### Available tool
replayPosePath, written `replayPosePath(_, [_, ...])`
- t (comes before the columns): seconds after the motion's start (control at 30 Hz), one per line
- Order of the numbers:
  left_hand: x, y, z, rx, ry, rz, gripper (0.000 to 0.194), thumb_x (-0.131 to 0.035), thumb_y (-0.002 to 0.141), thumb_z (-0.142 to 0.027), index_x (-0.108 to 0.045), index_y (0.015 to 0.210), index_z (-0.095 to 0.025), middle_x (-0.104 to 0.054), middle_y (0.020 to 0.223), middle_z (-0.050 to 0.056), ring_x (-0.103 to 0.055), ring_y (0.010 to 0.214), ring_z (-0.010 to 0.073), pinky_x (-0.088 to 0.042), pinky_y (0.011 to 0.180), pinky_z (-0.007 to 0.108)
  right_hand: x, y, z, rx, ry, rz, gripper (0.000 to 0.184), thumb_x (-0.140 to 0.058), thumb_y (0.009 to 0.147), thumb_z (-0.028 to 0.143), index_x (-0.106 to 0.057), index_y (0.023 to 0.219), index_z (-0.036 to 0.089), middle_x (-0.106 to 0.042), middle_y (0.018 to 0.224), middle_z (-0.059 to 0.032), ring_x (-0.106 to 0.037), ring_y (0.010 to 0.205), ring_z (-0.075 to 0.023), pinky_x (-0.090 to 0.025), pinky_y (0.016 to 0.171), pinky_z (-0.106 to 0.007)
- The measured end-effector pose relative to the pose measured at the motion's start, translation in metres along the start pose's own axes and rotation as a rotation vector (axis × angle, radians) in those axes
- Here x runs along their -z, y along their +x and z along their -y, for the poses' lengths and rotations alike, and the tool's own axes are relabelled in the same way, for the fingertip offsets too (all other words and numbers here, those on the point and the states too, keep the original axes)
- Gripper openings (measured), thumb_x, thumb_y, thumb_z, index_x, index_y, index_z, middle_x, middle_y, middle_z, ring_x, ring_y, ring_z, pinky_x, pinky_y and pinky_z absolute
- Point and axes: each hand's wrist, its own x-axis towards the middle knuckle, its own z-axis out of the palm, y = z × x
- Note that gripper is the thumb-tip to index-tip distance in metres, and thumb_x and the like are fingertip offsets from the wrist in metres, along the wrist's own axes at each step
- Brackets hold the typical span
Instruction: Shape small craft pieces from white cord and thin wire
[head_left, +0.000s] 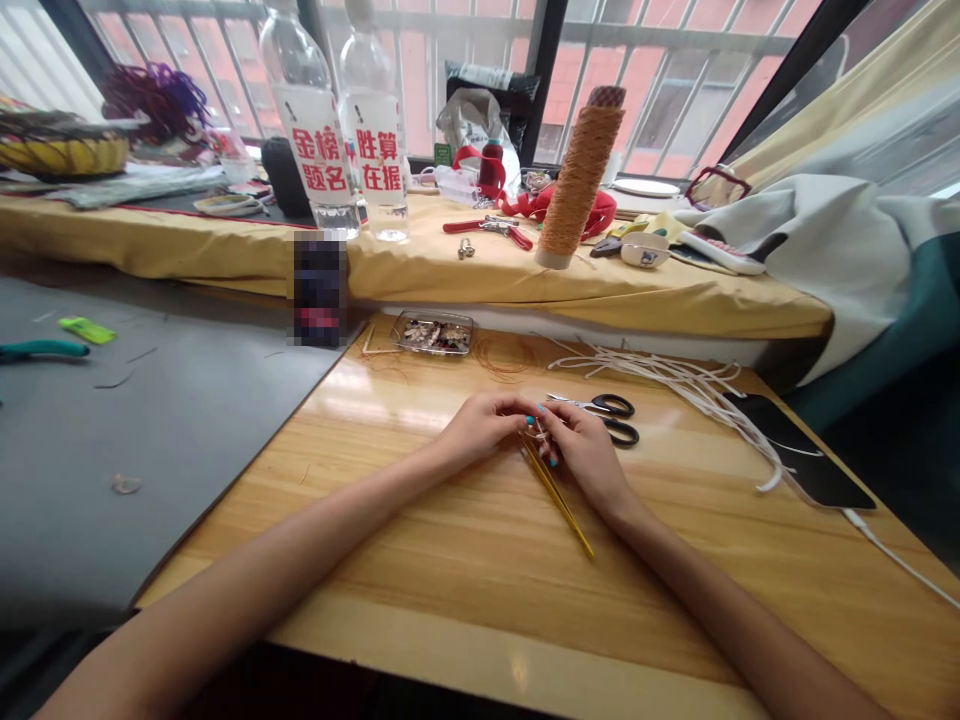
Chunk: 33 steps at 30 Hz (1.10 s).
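Observation:
My left hand [482,428] and my right hand [589,455] meet above the wooden table, fingertips nearly together. Both are closed in a pinch around a small whitish piece [538,428], mostly covered by the fingers and too small to name. A slim yellow pair of tweezers [559,500] slants down towards the near edge from under the fingers; whether a finger touches it, I cannot tell. Just behind my right hand lie scissors [613,404] with black handles, partly hidden by it.
A clear box of beads [433,333] stands at the back, beside thin orange thread [506,357]. White cords [675,375] lie at the right by a phone [802,450]. On the cloth-covered ledge stand two bottles [382,150] and an orange thread cone [581,180].

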Motion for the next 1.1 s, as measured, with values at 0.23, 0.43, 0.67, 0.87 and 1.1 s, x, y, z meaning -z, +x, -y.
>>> replayPosePath(0.23, [-0.002,-0.003,-0.007,0.074,-0.224,0.076,0.019,-0.056,0.068,-0.022,-0.064,0.078,-0.008,-0.063,0.065,0.004,-0.056,0.063,0.0125,-0.043,0.069,0.026,0.000,0.000,0.001,0.011,0.020,-0.010,0.021,-0.049,0.074,0.039,-0.052,0.070,0.018,-0.050,0.051,0.0031,-0.044,0.040,-0.0096,-0.034,0.040,-0.023])
replayPosePath(0.43, [0.001,0.002,0.007,0.043,-0.101,0.064,0.020,-0.059,0.064,-0.019,-0.060,0.081,-0.009,-0.061,0.071,0.003,-0.056,0.065,0.0115,-0.043,0.068,0.025,-0.001,-0.002,0.002,0.023,-0.030,-0.017,0.021,-0.048,0.074,0.037,-0.054,0.073,0.017,-0.049,0.045,0.0045,-0.043,0.037,-0.0095,-0.034,0.039,-0.022])
replayPosePath(0.67, [0.001,0.002,0.014,-0.101,0.108,0.004,0.013,-0.052,0.068,-0.015,-0.052,0.080,-0.012,-0.055,0.073,0.001,-0.052,0.066,0.0088,-0.043,0.062,0.020,-0.001,-0.005,0.003,0.065,-0.109,-0.061,0.022,-0.046,0.077,0.036,-0.055,0.075,0.017,-0.048,0.047,0.0044,-0.043,0.039,-0.0091,-0.033,0.040,-0.021])
replayPosePath(0.87, [-0.002,-0.004,0.009,-0.224,0.389,-0.076,0.020,-0.047,0.069,-0.011,-0.050,0.089,-0.014,-0.056,0.076,0.001,-0.052,0.068,0.0088,-0.042,0.061,0.018,-0.003,-0.009,0.007,0.157,-0.229,-0.076,0.020,-0.043,0.080,0.034,-0.055,0.078,0.018,-0.052,0.055,0.0025,-0.047,0.044,-0.0103,-0.037,0.047,-0.022])
replayPosePath(1.1, [-0.002,-0.006,0.003,-0.275,0.450,-0.051,0.027,-0.039,0.073,-0.006,-0.056,0.092,-0.016,-0.061,0.090,0.002,-0.054,0.082,0.0111,-0.041,0.075,0.021,-0.005,-0.012,0.009,0.299,-0.389,-0.101,0.020,-0.041,0.082,0.031,-0.056,0.081,0.018,-0.057,0.072,-0.0026,-0.050,0.053,-0.0115,-0.039,0.053,-0.024])
